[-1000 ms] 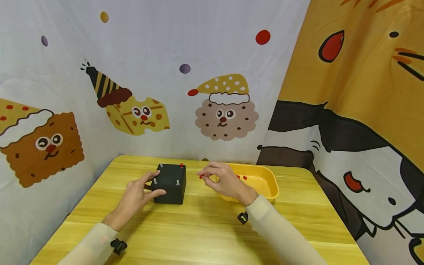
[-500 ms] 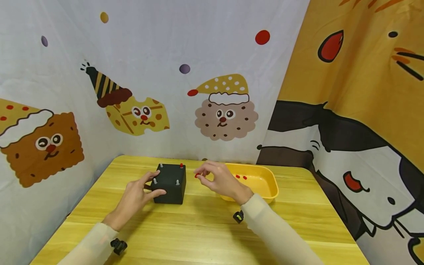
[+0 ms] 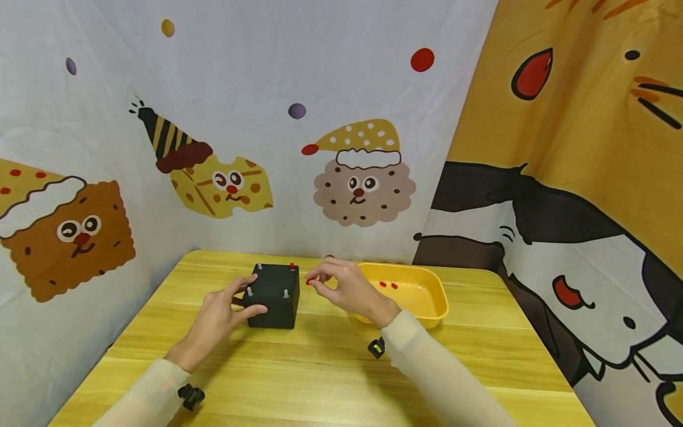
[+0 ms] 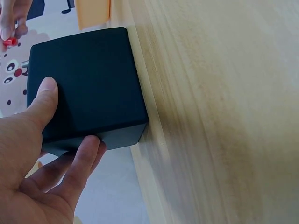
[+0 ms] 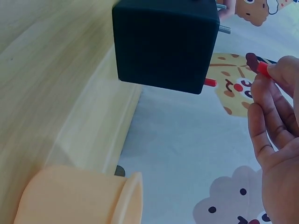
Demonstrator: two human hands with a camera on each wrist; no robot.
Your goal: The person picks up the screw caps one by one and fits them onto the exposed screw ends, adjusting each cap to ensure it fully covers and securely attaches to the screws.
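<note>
A white and orange cloth backdrop printed with cartoon faces [image 3: 229,71] hangs beyond both hands, and a yellow wood-grain table [image 3: 320,379] spreads below them. Just right of the pinch, partly hidden by the arm, sits a shallow yellow plastic tray with rounded corners [image 3: 440,290]. Left of the pinch stands a matte black cube-shaped box [image 3: 273,280], gripped at its left side by the person's left hand [image 3: 216,311], thumb against its near face. The right hand [image 3: 352,289] is raised beside the box, thumb and fingertips together on a small red cylindrical piece [image 3: 309,281], clear of the box. Three bare grey metal posts [image 3: 286,293] rise from the box top; the far right corner bears a matching red cylinder [image 3: 291,266]. Two loose red cylinders [image 3: 394,286] lie in the tray, right of the pinch. Fitting the held piece over a post would likely go best with the box kept still, the piece turned upright, its end centred, and gentle pressure straight down.
</note>
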